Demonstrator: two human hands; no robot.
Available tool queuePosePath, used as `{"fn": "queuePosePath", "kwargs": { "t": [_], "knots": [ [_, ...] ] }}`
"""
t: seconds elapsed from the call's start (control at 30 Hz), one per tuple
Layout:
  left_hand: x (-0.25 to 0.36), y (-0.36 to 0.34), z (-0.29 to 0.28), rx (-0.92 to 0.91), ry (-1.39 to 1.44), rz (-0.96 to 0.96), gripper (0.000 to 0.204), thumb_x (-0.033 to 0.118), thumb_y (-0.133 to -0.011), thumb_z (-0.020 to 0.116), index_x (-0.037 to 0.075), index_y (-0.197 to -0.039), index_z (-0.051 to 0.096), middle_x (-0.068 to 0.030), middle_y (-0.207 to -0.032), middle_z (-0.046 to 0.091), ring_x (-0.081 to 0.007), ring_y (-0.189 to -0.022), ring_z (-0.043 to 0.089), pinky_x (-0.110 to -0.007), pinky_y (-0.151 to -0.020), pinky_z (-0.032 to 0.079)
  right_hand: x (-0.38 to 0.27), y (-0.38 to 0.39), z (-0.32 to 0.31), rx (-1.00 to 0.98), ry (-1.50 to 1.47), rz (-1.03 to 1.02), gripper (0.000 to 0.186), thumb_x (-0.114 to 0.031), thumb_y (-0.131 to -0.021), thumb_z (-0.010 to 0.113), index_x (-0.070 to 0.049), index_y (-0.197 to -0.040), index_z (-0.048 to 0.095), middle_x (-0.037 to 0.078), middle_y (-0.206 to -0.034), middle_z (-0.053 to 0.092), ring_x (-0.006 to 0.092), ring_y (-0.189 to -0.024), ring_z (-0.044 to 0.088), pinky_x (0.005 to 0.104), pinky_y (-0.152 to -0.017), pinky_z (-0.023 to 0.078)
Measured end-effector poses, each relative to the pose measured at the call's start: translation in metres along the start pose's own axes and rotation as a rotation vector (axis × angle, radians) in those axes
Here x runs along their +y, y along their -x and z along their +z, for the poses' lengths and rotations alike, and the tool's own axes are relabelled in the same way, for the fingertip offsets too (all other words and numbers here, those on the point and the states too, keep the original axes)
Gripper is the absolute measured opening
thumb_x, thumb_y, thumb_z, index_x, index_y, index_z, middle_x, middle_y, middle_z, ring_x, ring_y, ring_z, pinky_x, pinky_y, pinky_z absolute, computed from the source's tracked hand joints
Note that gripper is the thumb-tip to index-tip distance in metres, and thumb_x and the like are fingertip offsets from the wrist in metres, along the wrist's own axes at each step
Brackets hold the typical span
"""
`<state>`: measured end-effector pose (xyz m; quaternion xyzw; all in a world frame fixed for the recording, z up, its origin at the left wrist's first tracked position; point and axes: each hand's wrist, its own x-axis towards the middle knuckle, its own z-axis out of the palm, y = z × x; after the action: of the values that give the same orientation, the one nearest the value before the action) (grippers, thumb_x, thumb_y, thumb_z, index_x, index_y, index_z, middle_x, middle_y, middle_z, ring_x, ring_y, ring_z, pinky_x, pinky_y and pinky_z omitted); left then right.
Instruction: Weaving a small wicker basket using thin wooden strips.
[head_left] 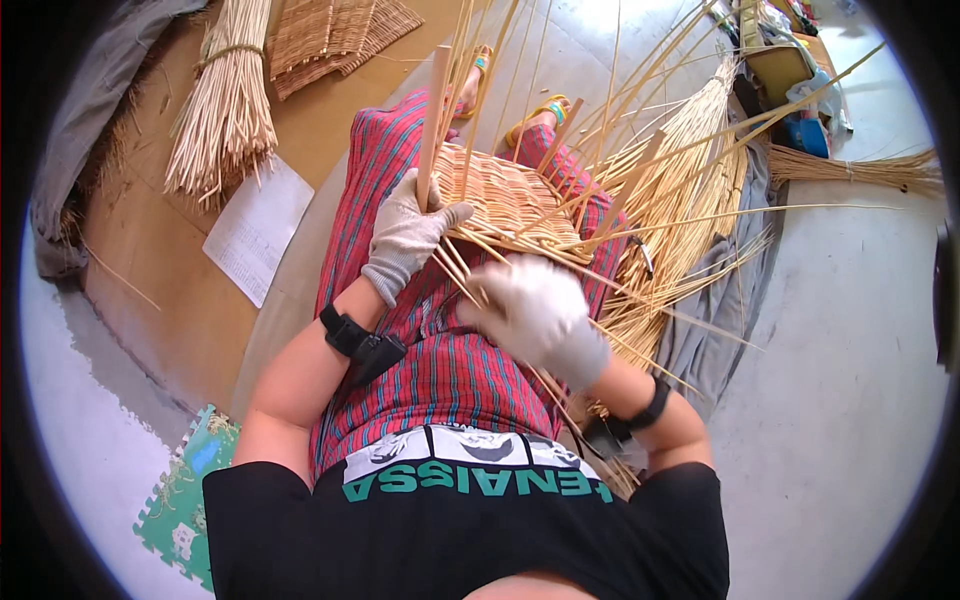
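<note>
A woven wicker basket base (500, 195) lies across my lap, with long pale rods and several flat wooden stakes (436, 120) standing up from its edges. My left hand (408, 235), in a light knit glove, is closed round its near left corner at the foot of a stake, the thumb along the near edge. Just right of it and nearer to me is my gloved right hand (535, 312), blurred by motion. Its fingers look curled over thin wicker rods (455, 268) that run down from the near edge; the fingertips are partly hidden.
A large bundle of loose rods (690, 170) lies on grey cloth to the right. At the far left are a tied rod bundle (225, 120), woven panels (335, 35) and a paper sheet (258, 230). Another bundle (855, 168) and a yellow container (778, 75) sit far right.
</note>
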<state>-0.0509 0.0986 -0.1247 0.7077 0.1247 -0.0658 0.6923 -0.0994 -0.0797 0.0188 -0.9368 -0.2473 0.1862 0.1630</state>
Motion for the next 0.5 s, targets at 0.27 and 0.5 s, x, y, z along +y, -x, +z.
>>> {"fn": "queuePosePath", "kwargs": {
  "t": [0.27, 0.5],
  "knots": [
    [0.004, -0.001, 0.0, -0.03, 0.073, -0.011, 0.043, 0.026, -0.083, 0.092, 0.011, -0.084, 0.052, 0.0064, -0.071, 0.046, -0.0067, -0.065, 0.043, -0.025, -0.059, 0.044, 0.089, 0.005, -0.024, 0.437, 0.089, 0.191, 0.02, -0.027, -0.085, 0.081, -0.009, -0.086, 0.074, 0.011, -0.083, 0.073, 0.0305, -0.076, 0.07, 0.04, -0.073, 0.056],
    [0.0, 0.003, 0.008, 0.075, 0.003, 0.059, 0.038, 0.026, -0.088, 0.088, 0.012, -0.091, 0.052, 0.0059, -0.078, 0.047, -0.0062, -0.07, 0.043, -0.025, -0.064, 0.044, 0.091, -0.009, 0.036, 0.823, -0.446, 0.658, 0.036, -0.029, -0.084, 0.087, -0.009, -0.11, 0.074, 0.003, -0.08, 0.066, 0.0118, -0.068, 0.059, 0.0307, -0.063, 0.05]
  ]
}}
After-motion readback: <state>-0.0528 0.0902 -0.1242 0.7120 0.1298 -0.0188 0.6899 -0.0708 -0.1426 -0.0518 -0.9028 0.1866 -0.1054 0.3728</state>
